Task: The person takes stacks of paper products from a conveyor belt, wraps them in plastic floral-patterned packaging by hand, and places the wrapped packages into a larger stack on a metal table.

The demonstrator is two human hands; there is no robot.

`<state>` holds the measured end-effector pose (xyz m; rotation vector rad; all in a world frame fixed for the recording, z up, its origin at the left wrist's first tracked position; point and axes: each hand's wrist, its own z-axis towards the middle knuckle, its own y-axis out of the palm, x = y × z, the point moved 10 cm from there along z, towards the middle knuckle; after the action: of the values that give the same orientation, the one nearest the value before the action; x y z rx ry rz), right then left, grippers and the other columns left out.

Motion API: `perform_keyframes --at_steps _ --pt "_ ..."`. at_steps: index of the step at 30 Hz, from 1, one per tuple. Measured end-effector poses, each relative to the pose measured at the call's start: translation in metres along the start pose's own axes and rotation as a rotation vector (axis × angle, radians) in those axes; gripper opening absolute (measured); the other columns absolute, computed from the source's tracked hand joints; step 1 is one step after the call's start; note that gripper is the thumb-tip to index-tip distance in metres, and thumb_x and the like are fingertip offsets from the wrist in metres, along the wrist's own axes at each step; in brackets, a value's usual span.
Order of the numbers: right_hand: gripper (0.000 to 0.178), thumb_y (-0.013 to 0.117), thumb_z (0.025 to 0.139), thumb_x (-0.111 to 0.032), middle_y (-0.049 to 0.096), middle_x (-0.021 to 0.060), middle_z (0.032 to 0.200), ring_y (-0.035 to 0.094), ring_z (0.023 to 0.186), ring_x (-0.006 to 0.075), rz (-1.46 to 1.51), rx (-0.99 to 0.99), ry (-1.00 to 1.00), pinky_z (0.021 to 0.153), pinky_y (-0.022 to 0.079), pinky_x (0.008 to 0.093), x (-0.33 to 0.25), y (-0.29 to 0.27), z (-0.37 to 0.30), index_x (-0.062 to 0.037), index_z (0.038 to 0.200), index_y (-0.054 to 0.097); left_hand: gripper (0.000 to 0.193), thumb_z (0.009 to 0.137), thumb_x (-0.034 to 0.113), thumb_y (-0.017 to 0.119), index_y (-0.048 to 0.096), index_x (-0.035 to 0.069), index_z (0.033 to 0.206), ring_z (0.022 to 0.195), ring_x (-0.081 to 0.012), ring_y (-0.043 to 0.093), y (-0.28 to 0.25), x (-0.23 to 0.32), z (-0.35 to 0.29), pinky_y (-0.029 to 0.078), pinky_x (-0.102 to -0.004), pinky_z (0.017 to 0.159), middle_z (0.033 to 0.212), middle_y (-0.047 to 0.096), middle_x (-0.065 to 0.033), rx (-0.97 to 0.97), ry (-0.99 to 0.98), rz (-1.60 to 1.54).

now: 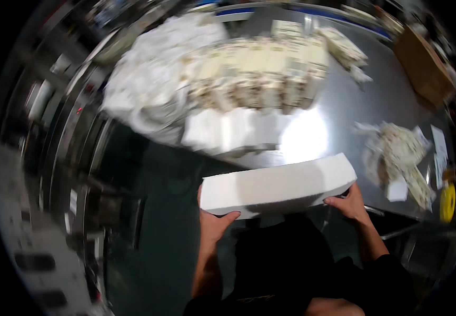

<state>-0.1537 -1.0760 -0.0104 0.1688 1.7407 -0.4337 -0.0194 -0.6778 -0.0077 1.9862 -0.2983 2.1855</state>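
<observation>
Between my two hands is a long white block (278,185), which looks like a stack of folded paper tissue. My left hand (215,225) grips its left end, the thumb along the near lower edge and the fingers hidden behind. At the right end my right hand (350,203) holds it in the same way. The block is held level, near the table's front edge and in front of my body. Just beyond it, several similar white blocks (228,129) lie side by side on the metal table (352,105).
Behind them stands a row of cream printed packs (262,68), with one more pack (343,46) farther right. A large white heap (159,66) covers the left side. Rightward are a brown cardboard box (423,66), crumpled wrapping film (400,147) and a yellow tape roll (447,202).
</observation>
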Motion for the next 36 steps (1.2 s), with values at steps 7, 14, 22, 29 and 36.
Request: perform_keyframes --at_steps 7,14,22,29,36 --pt "0.103 0.097 0.070 -0.025 0.059 0.0154 0.141 0.056 0.131 0.0274 -0.165 -0.545 -0.017 0.107 0.049 0.0422 -0.080 0.301 0.027 -0.0021 0.152 0.039 0.111 0.070 0.009 0.091 0.020 0.000 0.155 0.128 -0.0255 0.052 -0.261 0.010 -0.107 0.043 -0.0430 0.109 0.138 0.051 -0.0159 0.443 -0.038 -0.146" --pt "0.121 0.093 0.071 -0.048 0.057 0.0177 0.145 0.056 0.133 0.0313 -0.422 -0.892 -0.177 0.113 0.043 0.0407 -0.127 0.550 0.058 -0.0063 0.161 0.022 0.104 0.068 0.010 0.088 0.027 0.000 0.151 0.129 -0.0270 0.049 -0.435 -0.026 -0.166 0.039 -0.0423 0.111 0.137 0.049 -0.0147 0.787 -0.091 -0.026" --pt "0.125 0.091 0.071 -0.053 0.057 0.0227 0.142 0.057 0.131 0.0375 -0.444 -1.045 -0.220 0.110 0.045 0.0431 -0.163 0.791 0.165 -0.0104 0.162 0.016 0.107 0.065 0.016 0.092 0.029 0.000 0.150 0.129 -0.0279 0.049 -0.620 -0.051 -0.075 0.040 -0.0438 0.110 0.138 0.049 -0.0150 0.982 -0.204 0.036" --pt "0.125 0.087 0.072 -0.057 0.056 0.0268 0.142 0.057 0.129 0.0429 -0.520 -1.142 -0.183 0.110 0.045 0.0455 -0.254 0.982 0.277 -0.0108 0.162 0.015 0.112 0.069 0.016 0.091 0.020 0.000 0.154 0.129 -0.0295 0.049 -0.778 -0.013 0.042 0.040 -0.0451 0.110 0.140 0.047 -0.0170 1.088 -0.245 0.065" --pt "0.120 0.089 0.074 -0.050 0.056 0.0252 0.142 0.056 0.130 0.0413 -0.486 -1.078 -0.236 0.111 0.043 0.0458 -0.274 1.150 0.400 -0.0104 0.162 0.018 0.114 0.069 0.017 0.090 0.018 0.001 0.156 0.130 -0.0306 0.049 -0.945 -0.084 0.192 0.038 -0.0454 0.112 0.141 0.046 -0.0189 1.049 -0.195 -0.009"
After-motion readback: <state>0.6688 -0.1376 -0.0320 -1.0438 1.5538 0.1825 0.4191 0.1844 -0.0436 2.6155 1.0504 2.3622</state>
